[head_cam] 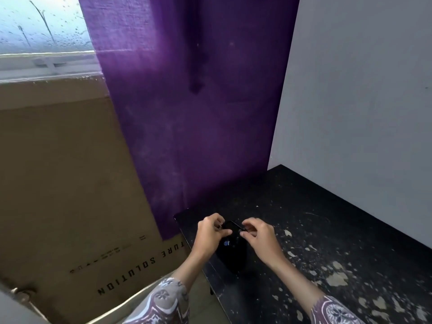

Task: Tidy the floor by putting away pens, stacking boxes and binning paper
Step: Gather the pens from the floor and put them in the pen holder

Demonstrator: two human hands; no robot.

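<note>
Hands meet over a dark pouch-like object (pixel 231 251) near the desk (pixel 327 230) left edge — your left hand (pixel 209 232) and right hand (pixel 259 237) pinch its far end, fingers curled, equally near; long axis runs near-to-far.

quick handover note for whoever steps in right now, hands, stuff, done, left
Left hand and right hand: both pinch the top of a small black container standing on the black table; the exact grip is unclear.
Large cardboard box stands left, behind the purple curtain.
No pens, loose paper or bin in view.
Done: cannot tell. Left: likely everything.
</note>
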